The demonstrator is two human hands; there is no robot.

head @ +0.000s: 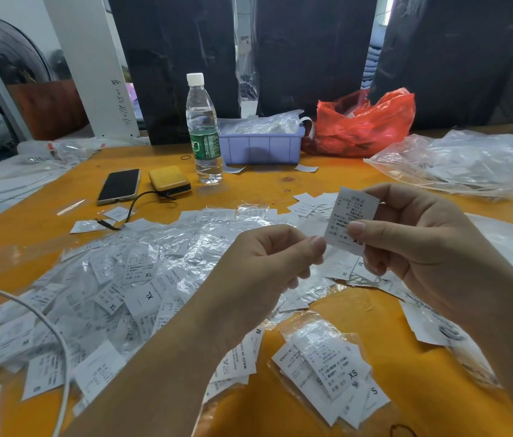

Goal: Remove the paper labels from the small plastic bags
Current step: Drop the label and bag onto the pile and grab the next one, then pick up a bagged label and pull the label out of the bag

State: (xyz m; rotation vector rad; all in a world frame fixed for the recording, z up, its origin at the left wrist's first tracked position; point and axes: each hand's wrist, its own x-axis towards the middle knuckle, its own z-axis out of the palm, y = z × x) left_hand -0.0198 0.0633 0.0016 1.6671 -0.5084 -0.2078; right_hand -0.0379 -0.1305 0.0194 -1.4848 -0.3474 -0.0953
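Two hands up over the bench (280, 184), mid-air. Right hand (416, 244) pinches an XS paper label (351, 216) w/ thumb + fingers, left hand (261, 263) curled, fingertips pinching its lower left edge. Pile of small plastic bags (141, 272) sprawls left-center. Bare orange patch near front edge, betw. the arms. Water bottle (204, 130), phone (119, 186) sit further back.

The table (280, 181) was orange-yellow. White labels (141, 291) with black print lay across its middle in clear, glossy bags (186, 244). A white label (351, 220) marked with a black XS was held up. Near the far edge stood a clear bottle (203, 130) with a white cap and green wrapper, a lilac bin (261, 148) and a red bag (365, 124). Left of the bottle lay a black phone (119, 186) and a yellow-and-black box (169, 181).
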